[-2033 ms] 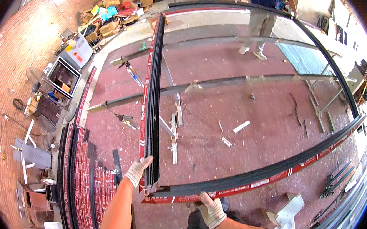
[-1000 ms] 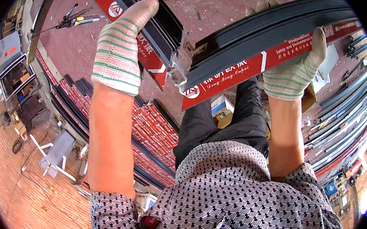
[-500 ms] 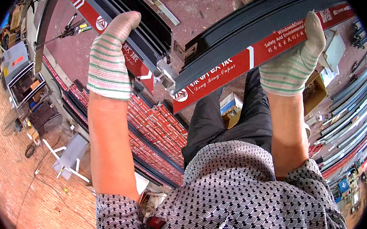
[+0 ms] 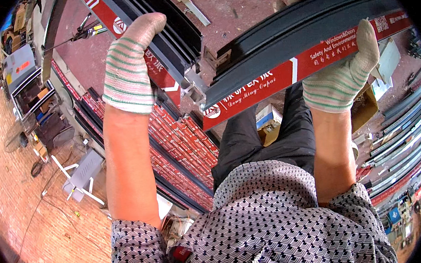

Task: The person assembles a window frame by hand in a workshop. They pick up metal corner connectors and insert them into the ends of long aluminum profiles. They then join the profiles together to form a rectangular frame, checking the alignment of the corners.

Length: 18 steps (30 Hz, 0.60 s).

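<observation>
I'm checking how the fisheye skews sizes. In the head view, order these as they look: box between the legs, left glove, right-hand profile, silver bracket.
1. Right-hand profile
2. Left glove
3. Silver bracket and box between the legs: too alike to rank.

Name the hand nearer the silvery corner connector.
Left. The left hand holds the left bar, left of the connector; the right hand holds the right bar, farther off to the right.
</observation>
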Motion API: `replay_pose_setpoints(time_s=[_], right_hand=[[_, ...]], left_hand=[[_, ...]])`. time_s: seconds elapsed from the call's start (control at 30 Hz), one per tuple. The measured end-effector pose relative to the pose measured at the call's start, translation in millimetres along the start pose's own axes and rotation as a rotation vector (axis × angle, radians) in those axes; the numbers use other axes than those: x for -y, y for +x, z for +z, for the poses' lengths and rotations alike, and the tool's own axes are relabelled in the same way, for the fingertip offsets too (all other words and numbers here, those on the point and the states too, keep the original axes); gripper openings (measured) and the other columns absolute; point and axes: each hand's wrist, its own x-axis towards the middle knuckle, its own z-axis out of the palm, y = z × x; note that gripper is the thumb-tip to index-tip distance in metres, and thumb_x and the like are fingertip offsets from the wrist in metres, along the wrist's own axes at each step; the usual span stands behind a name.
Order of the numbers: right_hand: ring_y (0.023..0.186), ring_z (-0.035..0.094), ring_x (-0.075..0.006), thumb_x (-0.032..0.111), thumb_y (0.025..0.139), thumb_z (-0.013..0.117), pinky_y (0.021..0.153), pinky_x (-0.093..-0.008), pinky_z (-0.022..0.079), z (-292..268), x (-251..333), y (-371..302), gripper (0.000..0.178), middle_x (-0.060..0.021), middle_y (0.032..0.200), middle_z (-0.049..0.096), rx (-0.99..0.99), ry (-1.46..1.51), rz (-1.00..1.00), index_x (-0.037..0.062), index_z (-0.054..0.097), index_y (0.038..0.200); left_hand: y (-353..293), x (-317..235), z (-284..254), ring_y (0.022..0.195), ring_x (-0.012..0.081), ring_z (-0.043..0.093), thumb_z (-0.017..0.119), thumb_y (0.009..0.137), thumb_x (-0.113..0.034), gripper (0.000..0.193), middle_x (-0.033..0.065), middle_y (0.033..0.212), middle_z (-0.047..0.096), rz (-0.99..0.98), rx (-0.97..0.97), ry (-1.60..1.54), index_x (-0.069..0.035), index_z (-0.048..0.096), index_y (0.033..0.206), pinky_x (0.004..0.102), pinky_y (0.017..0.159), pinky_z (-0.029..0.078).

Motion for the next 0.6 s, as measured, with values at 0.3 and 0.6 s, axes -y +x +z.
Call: replay_pose_setpoints(time_s=[0.3, 0.6], right_hand=[[0.093, 0.071, -0.029, 0.045, 0.083, 0.061, 0.087, -0.0489, 0.057, 13, -2, 4, 0.052, -0.0173, 0.105, 0.07, 0.107, -0.028, 0.0, 0.0026, 0.065, 0.113], [0.076, 0.069, -0.0212, 0.047, 0.085, 0.062, 0.069, -0.0358, 0.061, 52, 3, -5, 0.047, -0.0106, 0.09, 0.069, -0.08, -0.07, -0.071, 0.0054, 0.062, 0.106]], left_hand=[[1, 0, -6, 0.083, 0.0226, 0.07, 0.066, 0.085, -0.016, 0.019, 0.0113, 0.093, 0.069, 0.02, 0.014, 0.041, -0.004, 0.067, 0.099, 0.0358, 0.075, 0.061], [-7, -10, -2, 0.076, 0.0141, 0.067, 0.069, 0.084, -0.026, 0.024, 0.0044, 0.088, 0.068, -0.08, -0.051, 0.061, -0.006, 0.07, 0.098, 0.0284, 0.068, 0.055]])
